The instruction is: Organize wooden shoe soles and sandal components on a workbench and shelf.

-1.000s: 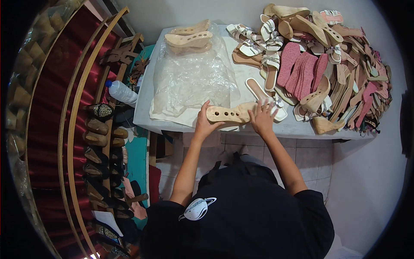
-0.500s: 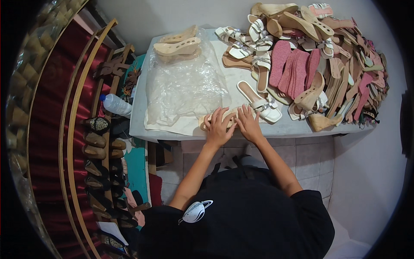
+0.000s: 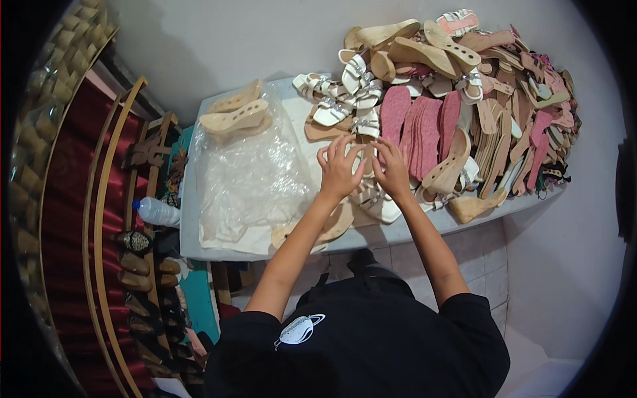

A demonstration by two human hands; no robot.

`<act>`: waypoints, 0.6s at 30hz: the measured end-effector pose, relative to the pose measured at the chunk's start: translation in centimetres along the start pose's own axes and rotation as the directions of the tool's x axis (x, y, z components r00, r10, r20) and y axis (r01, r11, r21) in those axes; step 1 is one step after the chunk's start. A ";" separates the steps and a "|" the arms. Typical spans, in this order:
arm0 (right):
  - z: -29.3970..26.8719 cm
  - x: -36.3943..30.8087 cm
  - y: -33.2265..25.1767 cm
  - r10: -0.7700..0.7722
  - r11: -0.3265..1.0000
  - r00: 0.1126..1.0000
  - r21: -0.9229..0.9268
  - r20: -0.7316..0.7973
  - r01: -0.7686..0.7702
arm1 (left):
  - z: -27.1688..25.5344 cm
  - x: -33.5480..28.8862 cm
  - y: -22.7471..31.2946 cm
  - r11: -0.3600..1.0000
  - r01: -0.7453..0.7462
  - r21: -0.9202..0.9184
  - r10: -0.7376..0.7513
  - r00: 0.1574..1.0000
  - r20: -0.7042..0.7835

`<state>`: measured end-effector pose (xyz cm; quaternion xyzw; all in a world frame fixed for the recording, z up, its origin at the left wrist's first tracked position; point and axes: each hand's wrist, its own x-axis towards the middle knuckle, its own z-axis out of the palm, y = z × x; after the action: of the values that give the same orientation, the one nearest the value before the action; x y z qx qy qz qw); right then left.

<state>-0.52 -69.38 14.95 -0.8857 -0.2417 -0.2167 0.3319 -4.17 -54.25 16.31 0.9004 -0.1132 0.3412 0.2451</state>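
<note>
My left hand (image 3: 341,171) is open with its fingers spread and curved, over the sandals near the middle of the table. My right hand (image 3: 393,170), also open, is beside it, fingers apart and slightly bent. No object shows in either grasp. Between and beyond the fingertips is a white-strapped sandal (image 3: 367,122), partly covered by them. Below the hands, another white sandal (image 3: 383,209) with a silvery ornament is half hidden by my right wrist. A pale wooden sole (image 3: 337,223) lies at the table's front edge, partly behind my left forearm.
Crumpled clear plastic (image 3: 255,179) covers the table's left side, with wooden wedge soles (image 3: 235,118) on it. Pink insoles (image 3: 424,132) and a large heap of shoe parts (image 3: 507,119) fill the right. A shoe rack (image 3: 149,219) and water bottle (image 3: 158,212) are at left.
Both hands have left the wooden sole at the front edge and moved farther over the table, toward the white sandals. The view has shifted, so the table appears lower and farther left.
</note>
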 end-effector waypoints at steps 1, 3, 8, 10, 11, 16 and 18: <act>-0.3 1.3 0.7 -0.005 1.000 1.000 0.005 -0.001 0.005 | 0.8 1.5 -0.2 1.000 -0.005 -0.002 0.005 1.000 -0.004; -0.9 3.9 2.1 -0.003 1.000 1.000 0.001 -0.012 0.003 | 2.5 4.4 -0.6 0.999 0.030 -0.035 -0.030 1.000 -0.003; -0.9 10.5 6.8 -0.033 0.999 0.996 0.019 -0.085 0.034 | 7.0 11.4 -1.5 0.996 0.064 -0.055 -0.067 0.996 -0.059; -1.0 13.5 8.4 -0.079 0.995 0.989 0.049 -0.122 0.085 | 8.8 14.1 -2.4 0.993 0.094 -0.075 -0.099 0.993 -0.068; -0.8 15.2 9.2 -0.098 0.991 0.986 0.075 -0.133 0.108 | 9.7 15.6 -3.0 0.987 0.126 -0.096 -0.132 0.989 -0.067; -1.5 23.5 11.1 -0.172 0.978 0.971 0.088 -0.166 0.189 | 12.7 22.2 -6.5 0.994 0.110 0.008 -0.109 0.990 -0.086; -2.2 27.0 12.0 -0.227 0.970 0.964 0.061 -0.138 0.237 | 13.9 24.8 -7.6 0.993 0.114 0.003 -0.114 0.990 -0.086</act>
<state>27.18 -71.17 25.37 -0.8219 -0.3298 -0.3015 0.3533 24.79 -55.82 21.18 0.8910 -0.0496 0.3652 0.2652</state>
